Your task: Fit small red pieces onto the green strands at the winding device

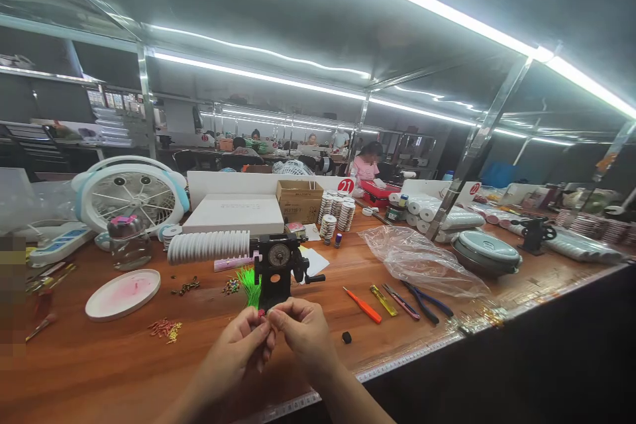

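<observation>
I've got my left hand (237, 352) and right hand (304, 334) pinched closed at the fingertips, a small red piece (261, 313) right at them; which hand holds it I can't tell. Just beyond stand a green fibre tuft (248, 286) and a black hand-cranked machine (275, 266) on the desk (99, 358).

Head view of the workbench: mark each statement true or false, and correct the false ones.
1. The left hand and right hand meet over a wooden bench. True.
2. The hands hold scissors. False: their fingertips close on a small red piece.
3. A green fibre bunch stands beside a black hand-cranked machine. True.
4. Pliers lie left of the hands. False: blue-handled pliers lie to their right.
5. A round white fan stands towards the bench's far left. True.
</observation>
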Demonstrator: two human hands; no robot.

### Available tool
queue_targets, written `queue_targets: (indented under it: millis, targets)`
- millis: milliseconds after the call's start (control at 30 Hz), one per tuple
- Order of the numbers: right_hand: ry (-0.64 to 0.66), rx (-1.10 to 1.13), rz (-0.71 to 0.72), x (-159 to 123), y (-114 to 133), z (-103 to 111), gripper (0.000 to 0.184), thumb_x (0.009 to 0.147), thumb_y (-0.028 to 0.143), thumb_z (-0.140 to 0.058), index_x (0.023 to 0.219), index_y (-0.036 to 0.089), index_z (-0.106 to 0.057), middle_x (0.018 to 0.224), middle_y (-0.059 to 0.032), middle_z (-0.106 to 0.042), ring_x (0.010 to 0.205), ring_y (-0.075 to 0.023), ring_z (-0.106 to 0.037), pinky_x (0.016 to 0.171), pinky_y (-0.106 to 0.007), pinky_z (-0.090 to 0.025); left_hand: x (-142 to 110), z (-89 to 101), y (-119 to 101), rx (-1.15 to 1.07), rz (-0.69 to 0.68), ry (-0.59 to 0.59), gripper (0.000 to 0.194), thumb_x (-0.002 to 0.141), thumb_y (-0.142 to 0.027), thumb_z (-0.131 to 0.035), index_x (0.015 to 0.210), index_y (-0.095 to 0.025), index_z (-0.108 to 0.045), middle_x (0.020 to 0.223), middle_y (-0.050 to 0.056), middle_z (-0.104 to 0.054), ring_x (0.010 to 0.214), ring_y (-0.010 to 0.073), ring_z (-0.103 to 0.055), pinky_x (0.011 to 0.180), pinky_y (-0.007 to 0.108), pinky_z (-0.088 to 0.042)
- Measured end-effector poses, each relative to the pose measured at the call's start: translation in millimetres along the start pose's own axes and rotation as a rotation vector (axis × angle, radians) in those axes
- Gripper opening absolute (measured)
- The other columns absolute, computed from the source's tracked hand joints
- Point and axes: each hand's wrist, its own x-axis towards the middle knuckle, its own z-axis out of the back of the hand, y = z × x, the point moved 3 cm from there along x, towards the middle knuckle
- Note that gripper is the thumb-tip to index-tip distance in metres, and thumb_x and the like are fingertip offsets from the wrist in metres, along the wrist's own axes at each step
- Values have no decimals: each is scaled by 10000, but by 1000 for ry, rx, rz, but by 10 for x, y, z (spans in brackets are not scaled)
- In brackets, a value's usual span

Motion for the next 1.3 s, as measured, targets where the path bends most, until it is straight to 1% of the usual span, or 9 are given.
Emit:
queue_targets:
  millis: [100,233,333,467,600,800,1000,1100,1300]
  targets:
    - [-10,-37,20,-18,-2,-58,237,696,359,-683,649,136,-616,518,11,-560,481,-107,-468,507,-244,-369,-50,-75,28,-6,21,16,388,642,-504,-714,681,-182,-501,506,-54,-491,437,69,-372,416,202,-282]
    - [-79,-200,139,-53,29,-46,248,729,365,-648,636,144,-585,568,11,-538,527,-105,-445,509,-235,-353,-61,-81,7,63,-100,-41,384,673,-535,-675,682,-187,-511,494,-52,-482,462,91,-400,443,223,-321]
    - [-70,-148,129,-33,-3,-15,257,724,380,-664,636,150,-590,552,24,-512,507,-95,-422,498,-231,-346,-47,-63,-14,40,-162,-73,386,675,-547,-665,685,-191,-518,503,-50,-483,476,103,-416,453,237,-355]
    - [5,220,-17,-4,-87,21,292,651,418,-739,649,163,-597,501,64,-442,421,-57,-338,436,-208,-291,-29,-54,-32,-131,-65,-69,337,657,-453,-723,718,-185,-527,530,-52,-502,493,97,-440,452,222,-363]
    - [161,492,-108,-62,-73,-5,256,651,368,-765,666,153,-628,659,15,-529,558,-81,-471,570,-226,-386,-51,-111,-80,-251,-1,-85,349,602,-396,-774,664,-178,-508,488,-61,-481,454,78,-406,414,197,-325]
    - [200,492,-47,-95,-73,-21,233,709,377,-722,690,164,-628,722,-17,-551,611,-120,-508,610,-274,-422,-105,-218,-118,-400,83,-77,300,596,-291,-787,617,-154,-521,495,-49,-464,458,67,-395,404,170,-320]
    - [124,435,38,-63,-98,14,215,711,357,-728,686,159,-649,748,-12,-549,607,-104,-508,580,-244,-418,-116,-196,-110,-508,176,-63,186,794,-121,-578,611,-112,-542,525,-27,-442,453,65,-415,409,171,-347]
    - [138,439,44,-70,-85,17,192,725,327,-724,685,149,-663,756,-9,-559,613,-86,-518,585,-219,-409,-126,-193,-116,-508,189,-77,221,834,-101,-510,616,-104,-540,531,-27,-426,449,63,-412,410,171,-352]
    - [151,445,37,-67,-118,33,173,736,314,-718,712,149,-670,743,-9,-566,612,-83,-528,587,-216,-413,-117,-199,-108,-491,188,-84,210,841,-105,-500,634,-105,-534,535,-33,-408,452,67,-405,402,174,-338]
